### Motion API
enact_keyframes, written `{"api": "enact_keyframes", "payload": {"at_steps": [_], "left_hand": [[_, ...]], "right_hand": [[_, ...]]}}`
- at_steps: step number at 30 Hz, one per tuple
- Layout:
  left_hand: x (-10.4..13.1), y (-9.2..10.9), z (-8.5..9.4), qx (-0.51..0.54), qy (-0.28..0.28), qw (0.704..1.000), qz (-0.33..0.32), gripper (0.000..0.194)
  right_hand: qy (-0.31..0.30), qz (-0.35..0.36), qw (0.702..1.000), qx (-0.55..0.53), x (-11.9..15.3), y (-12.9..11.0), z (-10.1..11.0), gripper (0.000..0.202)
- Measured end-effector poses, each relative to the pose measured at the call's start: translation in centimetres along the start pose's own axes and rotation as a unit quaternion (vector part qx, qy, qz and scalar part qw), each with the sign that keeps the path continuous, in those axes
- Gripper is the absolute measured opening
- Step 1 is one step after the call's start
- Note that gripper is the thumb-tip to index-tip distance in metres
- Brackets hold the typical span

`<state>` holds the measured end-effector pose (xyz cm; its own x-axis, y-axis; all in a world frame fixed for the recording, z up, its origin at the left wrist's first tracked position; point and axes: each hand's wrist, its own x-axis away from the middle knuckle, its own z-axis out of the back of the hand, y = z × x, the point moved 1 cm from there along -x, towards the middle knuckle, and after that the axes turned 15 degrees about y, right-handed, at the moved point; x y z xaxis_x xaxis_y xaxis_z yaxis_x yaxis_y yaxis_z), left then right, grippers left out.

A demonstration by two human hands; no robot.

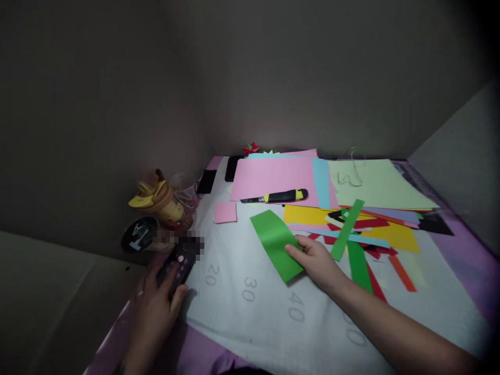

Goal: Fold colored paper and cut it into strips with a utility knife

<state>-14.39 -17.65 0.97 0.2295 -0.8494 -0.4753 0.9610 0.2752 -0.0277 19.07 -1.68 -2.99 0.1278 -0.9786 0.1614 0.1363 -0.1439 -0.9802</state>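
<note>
My right hand (pixel 312 258) pinches the right edge of a green paper rectangle (pixel 269 237), thumb on top. The sheet bends slightly and is held over the white mat (pixel 219 323). At the left edge of the table, my left hand (pixel 156 297) rests with fingers apart on a dark phone (pixel 183 268), one fingertip on its face. Part of the phone is blurred out. Close to my right hand lies a narrow green paper strip (pixel 348 229), on a pile of coloured offcuts. A yellow-and-black utility knife (pixel 283 196) lies beyond the green sheet, its blade pointing left.
Large pink sheets (pixel 273 174) and pale green sheets (pixel 383 182) lie at the back. A small pink square (pixel 225 213) is on the mat. A brown cup with a yellow lid (pixel 166 205) and a black round lid (pixel 139 235) stand left. Walls enclose the table.
</note>
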Motion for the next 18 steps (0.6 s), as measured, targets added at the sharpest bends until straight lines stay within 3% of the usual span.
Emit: {"api": "enact_keyframes", "payload": {"at_steps": [4, 6, 8, 10, 12, 13, 15, 18], "left_hand": [[-0.3, 3.5, 0.7, 0.189, 0.067, 0.977, 0.067, 0.048], [-0.9, 6.9, 0.6, 0.371, 0.004, 0.922, 0.109, 0.039], [-1.7, 11.0, 0.0, 0.541, -0.139, 0.809, 0.184, 0.037], [-2.7, 15.0, -0.6, 0.677, -0.270, 0.649, 0.218, 0.046], [-4.0, 18.2, -1.4, 0.761, -0.312, 0.516, 0.237, 0.048], [-4.7, 19.3, -1.8, 0.784, -0.300, 0.465, 0.280, 0.046], [-5.7, 20.8, -2.6, 0.803, -0.283, 0.391, 0.350, 0.042], [-6.3, 21.5, -3.4, 0.816, -0.266, 0.344, 0.380, 0.040]], "right_hand": [[0.003, 0.000, 1.000, -0.002, 0.1, -0.2, -0.1, 0.031], [0.004, -0.002, 1.000, -0.019, 0.3, -0.2, -0.1, 0.032], [-0.004, -0.002, 0.999, -0.043, 0.5, -0.2, -0.1, 0.032], [-0.022, 0.005, 0.998, -0.055, 0.7, -0.1, 0.0, 0.034], [-0.044, 0.010, 0.998, -0.049, 0.9, -0.2, -0.1, 0.034], [-0.054, 0.010, 0.997, -0.045, 0.9, -0.2, -0.2, 0.034], [-0.066, 0.003, 0.997, -0.044, 0.9, -0.3, -0.3, 0.034], [-0.057, -0.003, 0.997, -0.051, 0.7, -0.4, -0.6, 0.033]]}}
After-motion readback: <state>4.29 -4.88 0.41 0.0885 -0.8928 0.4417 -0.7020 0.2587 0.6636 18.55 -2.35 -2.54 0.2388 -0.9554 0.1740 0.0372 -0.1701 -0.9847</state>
